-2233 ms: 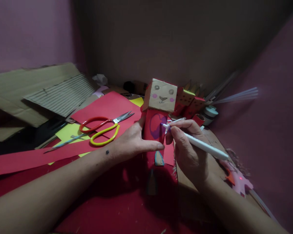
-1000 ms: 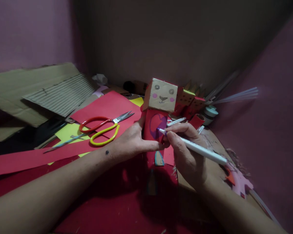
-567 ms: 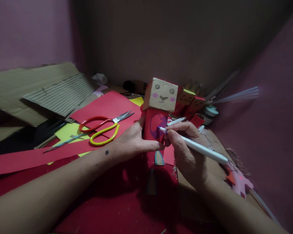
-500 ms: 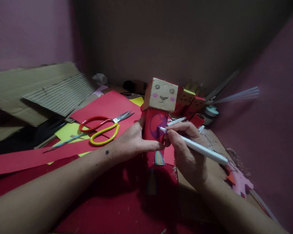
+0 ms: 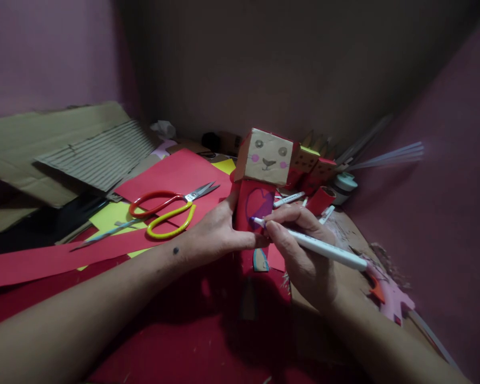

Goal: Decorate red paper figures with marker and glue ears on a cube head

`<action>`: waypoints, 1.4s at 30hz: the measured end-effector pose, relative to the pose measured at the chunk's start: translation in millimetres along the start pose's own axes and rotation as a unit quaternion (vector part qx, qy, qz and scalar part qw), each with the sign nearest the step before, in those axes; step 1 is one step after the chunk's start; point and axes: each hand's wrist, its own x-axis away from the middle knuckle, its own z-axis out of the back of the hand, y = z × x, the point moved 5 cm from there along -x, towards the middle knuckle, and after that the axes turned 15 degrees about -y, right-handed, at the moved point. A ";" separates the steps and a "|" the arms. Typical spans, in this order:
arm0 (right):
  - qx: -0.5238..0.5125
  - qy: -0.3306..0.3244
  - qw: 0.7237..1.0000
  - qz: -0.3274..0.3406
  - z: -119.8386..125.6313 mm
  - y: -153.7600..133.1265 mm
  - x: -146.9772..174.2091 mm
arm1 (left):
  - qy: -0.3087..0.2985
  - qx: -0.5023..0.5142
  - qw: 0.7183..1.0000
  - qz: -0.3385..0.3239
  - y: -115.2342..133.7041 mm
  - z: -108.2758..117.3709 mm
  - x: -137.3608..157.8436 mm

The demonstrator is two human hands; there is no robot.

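Observation:
My left hand [image 5: 224, 229] is wrapped round the lower part of a cardboard figure [image 5: 267, 157]. The figure has a box head with a drawn animal face and a red paper body. On the body's front is a purple heart outline [image 5: 260, 205], its right side coloured in. My right hand [image 5: 306, 256] grips a white marker [image 5: 328, 248] like a pen, its purple tip at the lower left of the heart. Left of my left hand, scissors [image 5: 172, 210] with red and yellow handles rest on red paper [image 5: 176, 170], blades apart.
A pencil [image 5: 108, 233] lies on yellow paper at left. Cardboard sheets [image 5: 96, 154] lean behind it. Small decorated boxes [image 5: 306, 160], a red tube [image 5: 320, 201] and a lidded jar [image 5: 344, 186] stand behind my right hand. A pink hot glue gun [image 5: 396, 298] lies at the right.
The marker tip has moved down and left across the heart, with my right hand shifting slightly the same way. My left hand and the figure stay nearly still.

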 end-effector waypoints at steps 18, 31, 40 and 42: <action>-0.106 0.055 0.993 0.001 3.8 7.7 -6.2 | -0.001 0.007 0.999 0.032 -2.0 2.7 2.7; -0.055 0.051 0.997 0.013 0.5 -1.0 -3.9 | -0.002 0.005 1.000 0.023 -2.7 2.3 0.9; -0.008 0.008 1.000 -0.004 -1.0 -0.2 0.3 | -0.011 0.006 1.000 0.001 0.0 0.2 0.2; -0.005 0.007 1.000 -0.005 -0.8 -0.1 0.4 | -0.009 -0.003 1.000 0.006 -0.2 0.6 0.3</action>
